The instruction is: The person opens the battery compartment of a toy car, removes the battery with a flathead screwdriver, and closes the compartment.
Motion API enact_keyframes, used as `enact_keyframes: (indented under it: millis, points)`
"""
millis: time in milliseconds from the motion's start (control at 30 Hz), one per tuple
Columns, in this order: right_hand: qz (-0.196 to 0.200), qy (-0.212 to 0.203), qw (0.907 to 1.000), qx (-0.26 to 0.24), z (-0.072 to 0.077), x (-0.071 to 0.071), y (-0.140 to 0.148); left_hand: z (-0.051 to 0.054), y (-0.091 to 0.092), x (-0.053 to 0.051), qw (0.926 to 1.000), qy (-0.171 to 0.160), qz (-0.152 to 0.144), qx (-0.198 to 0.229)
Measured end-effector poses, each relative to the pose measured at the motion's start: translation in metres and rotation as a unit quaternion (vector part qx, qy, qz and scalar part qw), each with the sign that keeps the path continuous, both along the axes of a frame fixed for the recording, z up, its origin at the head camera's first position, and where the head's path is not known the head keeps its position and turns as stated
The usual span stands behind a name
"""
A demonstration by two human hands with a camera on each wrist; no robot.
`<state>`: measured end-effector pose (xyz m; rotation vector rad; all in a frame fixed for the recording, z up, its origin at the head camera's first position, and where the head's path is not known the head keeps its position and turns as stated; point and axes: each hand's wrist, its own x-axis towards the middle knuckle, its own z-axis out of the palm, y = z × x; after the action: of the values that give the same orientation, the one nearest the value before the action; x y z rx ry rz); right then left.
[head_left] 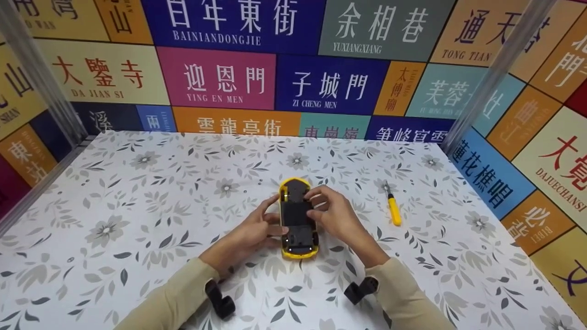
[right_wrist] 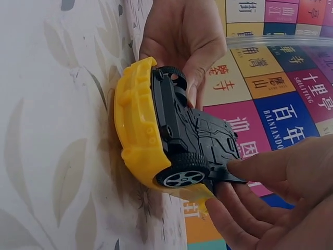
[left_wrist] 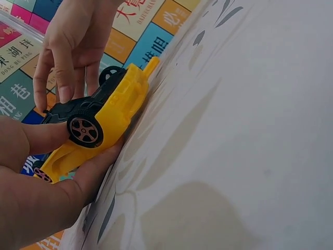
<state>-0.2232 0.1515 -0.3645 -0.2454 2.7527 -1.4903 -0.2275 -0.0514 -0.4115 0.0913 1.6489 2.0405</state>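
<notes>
A yellow toy car (head_left: pixel 299 251) lies upside down on the patterned cloth, its black underside (head_left: pixel 297 213) facing up. My left hand (head_left: pixel 257 229) holds it along the left side, thumb on the underside and fingers against the yellow body (left_wrist: pixel 112 117). From the right, my right hand (head_left: pixel 337 213) grips the black chassis; in the right wrist view, the thumb of this hand (right_wrist: pixel 296 192) is on the black part and fingers are beneath its edge. The wheel (right_wrist: pixel 184 172) shows near them. Fingertips under the car are partly hidden.
A screwdriver with a yellow handle (head_left: pixel 394 211) lies on the cloth to the right of the car. Panels with printed characters (head_left: pixel 220 78) stand behind the table (head_left: pixel 183 160) and at its sides, with clear posts (head_left: pixel 495 73) at the corners.
</notes>
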Motion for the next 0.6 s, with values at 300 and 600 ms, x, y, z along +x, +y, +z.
enact_keyframes:
  millis: [300, 600]
  points:
    - [-0.033, 0.024, 0.9963, -0.076, 0.003, -0.007, 0.006, 0.001, 0.001, 0.002, 0.9999, 0.013, -0.003, 0.007]
    - [-0.075, 0.019, 0.9861, -0.147, 0.017, -0.016, 0.032, 0.0, 0.001, 0.001, 0.9999, 0.016, -0.004, 0.003]
